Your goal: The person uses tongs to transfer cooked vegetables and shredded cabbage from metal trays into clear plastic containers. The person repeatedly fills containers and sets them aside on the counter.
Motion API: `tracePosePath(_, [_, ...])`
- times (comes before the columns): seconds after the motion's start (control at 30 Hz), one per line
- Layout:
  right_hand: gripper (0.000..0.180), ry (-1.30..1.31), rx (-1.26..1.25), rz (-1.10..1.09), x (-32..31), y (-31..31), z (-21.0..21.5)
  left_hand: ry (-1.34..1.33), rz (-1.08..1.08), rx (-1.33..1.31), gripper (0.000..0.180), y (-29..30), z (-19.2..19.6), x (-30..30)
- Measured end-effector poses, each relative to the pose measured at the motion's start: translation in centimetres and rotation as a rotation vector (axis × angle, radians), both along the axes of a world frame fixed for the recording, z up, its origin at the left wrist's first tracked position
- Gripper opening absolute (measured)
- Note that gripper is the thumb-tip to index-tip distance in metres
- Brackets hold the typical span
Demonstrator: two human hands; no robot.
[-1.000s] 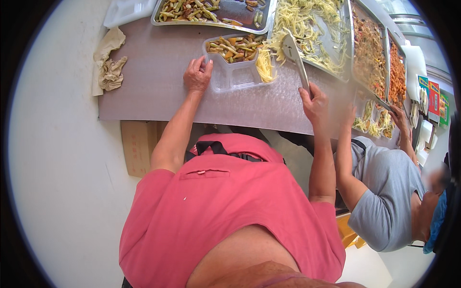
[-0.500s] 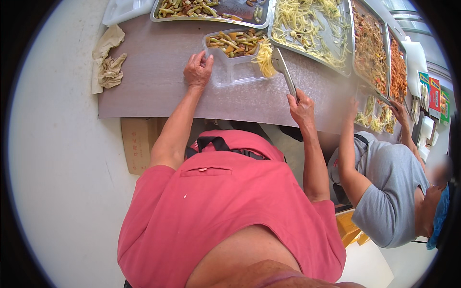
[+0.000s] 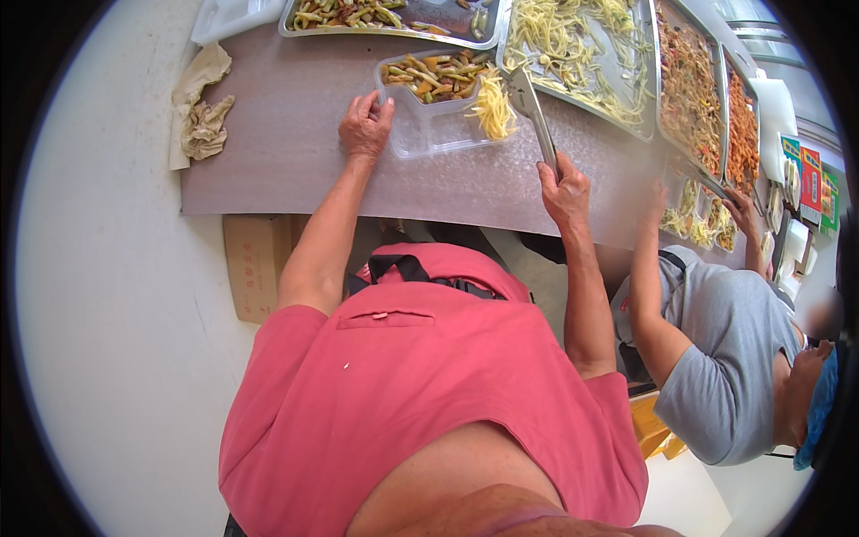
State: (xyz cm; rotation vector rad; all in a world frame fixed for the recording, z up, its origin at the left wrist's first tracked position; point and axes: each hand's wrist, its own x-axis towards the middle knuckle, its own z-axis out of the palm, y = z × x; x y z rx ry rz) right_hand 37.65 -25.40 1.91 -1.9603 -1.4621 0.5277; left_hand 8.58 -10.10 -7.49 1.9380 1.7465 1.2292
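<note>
A clear divided plastic food container (image 3: 428,141) rests on the table. Its far compartment holds cut green beans with orange pieces (image 3: 440,78), and pale yellow shreds (image 3: 493,109) that look like potato fill the right one. The near-left compartment has no food in it. At the container's left wall, my left hand (image 3: 364,126) pinches the rim. My right hand (image 3: 565,191) is closed round metal tongs (image 3: 538,119). Their tips are beside the yellow shreds, at the near-left corner of a metal tray of similar shreds (image 3: 573,45); I see no food between them.
Left of that stands a metal tray of green beans (image 3: 358,16). Trays of mixed food (image 3: 689,80) and orange-red food (image 3: 742,134) line the right. A co-worker in grey (image 3: 729,349) handles tongs over another container (image 3: 702,215). Crumpled brown paper (image 3: 208,125) lies at the table's left end.
The tongs have risen slightly away from the yellow shreds toward the tray corner. The container and my left hand look almost unmoved.
</note>
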Motion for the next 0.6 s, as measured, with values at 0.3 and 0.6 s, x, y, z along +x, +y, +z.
tracePosePath(0.3, [0.016, 0.068, 0.039, 0.034, 0.4, -0.7, -0.9, 0.017, -0.094, -0.096, 0.024, 0.3, 1.0, -0.3])
tracePosePath(0.6, [0.017, 0.183, 0.015, 0.172, -0.1, -3.3, -0.9, -0.002, -0.105, -0.396, 0.035, -2.9, 1.2, -4.2])
